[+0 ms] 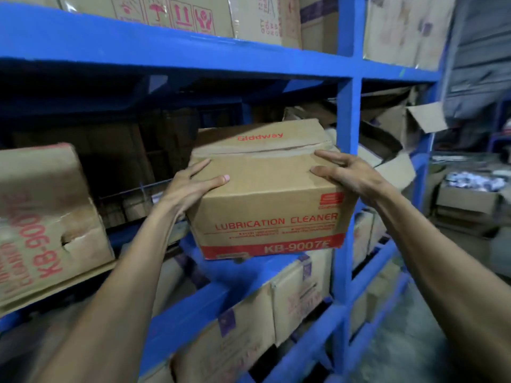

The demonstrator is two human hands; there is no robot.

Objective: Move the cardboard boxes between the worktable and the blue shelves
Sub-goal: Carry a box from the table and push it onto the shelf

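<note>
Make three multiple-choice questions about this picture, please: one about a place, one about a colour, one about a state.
1. Where is the "LUBRICATION CLEANER" box?
A. On the floor
B. At the middle level of the shelves, just left of the upright post
C. On the top shelf

2. What colour is the shelf frame?
A. Blue
B. Grey
C. Green

3. How is the box held?
A. By one hand only
B. By no hand
C. By both hands at its top corners

Answers:
1 B: the box sits in front of the middle bay, beside the post.
2 A: beams and posts are painted blue.
3 C: the left hand and the right hand each have a grip on an upper corner.
</note>
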